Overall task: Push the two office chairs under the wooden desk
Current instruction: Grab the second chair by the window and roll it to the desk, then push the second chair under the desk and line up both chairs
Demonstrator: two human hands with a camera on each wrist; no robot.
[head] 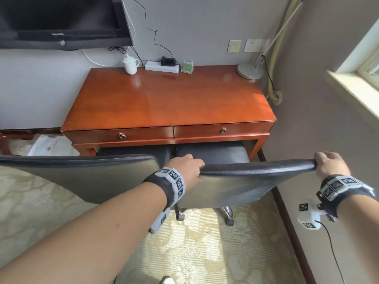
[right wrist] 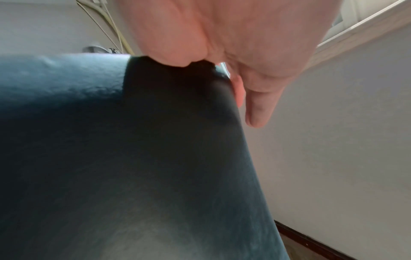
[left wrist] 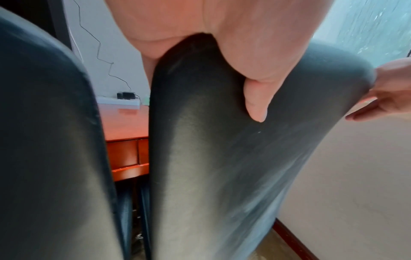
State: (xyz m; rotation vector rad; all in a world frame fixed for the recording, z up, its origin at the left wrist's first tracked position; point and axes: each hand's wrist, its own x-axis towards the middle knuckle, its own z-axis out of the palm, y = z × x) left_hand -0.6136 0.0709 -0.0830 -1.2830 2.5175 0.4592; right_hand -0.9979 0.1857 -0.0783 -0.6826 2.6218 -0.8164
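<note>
Two black leather office chairs stand side by side before the red-brown wooden desk [head: 168,99]. The right chair [head: 246,181] has its seat partly under the desk's front edge. My left hand [head: 187,168] grips the left top corner of its backrest [left wrist: 222,158], thumb on the rear face. My right hand [head: 328,163] grips the right top corner of that backrest [right wrist: 155,140], fingers curled over the edge. The left chair [head: 82,177] stands untouched, its seat also partly under the desk.
On the desk's far edge sit a white lidded cup [head: 130,64], a power strip [head: 162,66], a green box [head: 187,67] and a lamp base [head: 250,71]. A wall [head: 328,119] runs close on the right. Patterned carpet [head: 194,253] lies behind the chairs.
</note>
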